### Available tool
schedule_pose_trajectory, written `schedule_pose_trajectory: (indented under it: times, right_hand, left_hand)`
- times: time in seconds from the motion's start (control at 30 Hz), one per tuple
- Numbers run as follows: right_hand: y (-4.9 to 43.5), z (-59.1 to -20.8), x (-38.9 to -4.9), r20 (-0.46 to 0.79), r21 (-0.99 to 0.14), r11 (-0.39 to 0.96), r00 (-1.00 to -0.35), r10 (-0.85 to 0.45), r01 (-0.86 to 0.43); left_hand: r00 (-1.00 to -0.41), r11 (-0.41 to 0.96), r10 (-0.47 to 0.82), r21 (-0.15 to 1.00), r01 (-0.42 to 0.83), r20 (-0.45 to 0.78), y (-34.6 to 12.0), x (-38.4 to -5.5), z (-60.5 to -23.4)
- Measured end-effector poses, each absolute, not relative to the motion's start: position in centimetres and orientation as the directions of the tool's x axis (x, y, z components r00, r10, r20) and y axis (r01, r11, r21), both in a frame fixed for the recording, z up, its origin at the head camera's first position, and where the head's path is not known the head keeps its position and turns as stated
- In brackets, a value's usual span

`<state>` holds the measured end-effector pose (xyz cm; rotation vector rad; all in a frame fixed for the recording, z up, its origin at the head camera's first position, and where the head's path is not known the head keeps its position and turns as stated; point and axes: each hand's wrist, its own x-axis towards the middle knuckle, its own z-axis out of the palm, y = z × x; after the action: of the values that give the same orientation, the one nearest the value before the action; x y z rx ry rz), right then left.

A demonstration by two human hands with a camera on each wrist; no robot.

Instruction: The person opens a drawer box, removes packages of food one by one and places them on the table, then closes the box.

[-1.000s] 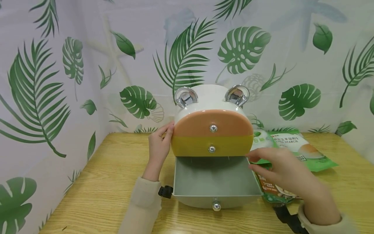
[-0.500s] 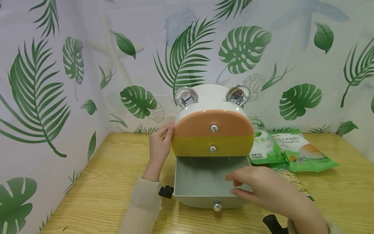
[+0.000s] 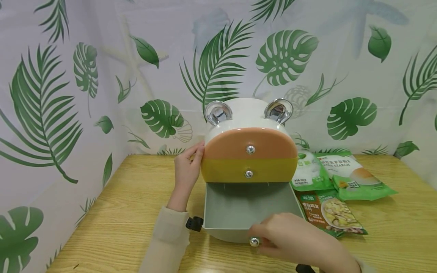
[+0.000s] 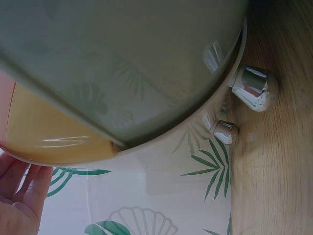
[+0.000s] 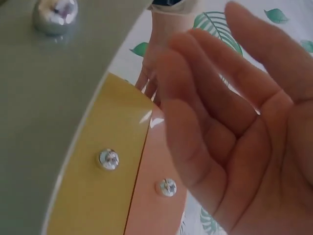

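Note:
A small drawer cabinet (image 3: 252,146) with a white body and two silver ring-shaped ears stands on the wooden table. Its orange and yellow drawers are closed, while the grey-green bottom drawer (image 3: 246,210) is pulled out with nothing in it. My left hand (image 3: 187,168) rests on the cabinet's left side, fingers fairly straight. In front of the bottom drawer, my right hand (image 3: 290,237) is right beside the round silver knob (image 3: 254,241), fingers bent. The right wrist view shows those fingers loosely curved with nothing in them, apart from the bottom knob (image 5: 55,16).
To the cabinet's right lie a green-and-white bag (image 3: 308,172), a corn starch bag (image 3: 358,176) and a brown-and-green food packet (image 3: 329,212). Leaf-patterned cloth (image 3: 218,68) hangs behind the table and along its left side.
My right hand has moved from the drawer's right edge, across its front corner, down and left to the bottom knob, uncovering the food packet. My left hand has stayed on the cabinet.

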<state>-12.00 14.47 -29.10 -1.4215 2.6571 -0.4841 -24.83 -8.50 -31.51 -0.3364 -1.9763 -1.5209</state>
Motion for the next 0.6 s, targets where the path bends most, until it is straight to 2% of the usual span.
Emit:
schedule_pose_trajectory:
  times: [0.27,0.43,0.6]
  right_hand:
    - [13.7,-30.4,-12.1,-0.216,-0.365,0.647,-0.615,-0.758,-0.669]
    - [13.3,-31.2,-12.0,-0.283,-0.327,0.699,-0.639,-0.715,-0.636]
    - [12.9,-31.8,-12.1,-0.33,-0.338,0.726,-0.647,-0.688,-0.599]
  left_hand:
    - [-0.779,0.307,-0.169,0.783,0.541,0.604,-8.5,-24.7,-31.4]
    - [-0.773,0.313,-0.17,0.777,0.546,0.611,-8.5,-24.7,-31.4]
    - [-0.776,0.309,-0.171,0.781,0.543,0.607,-8.4,-24.8,-31.4]
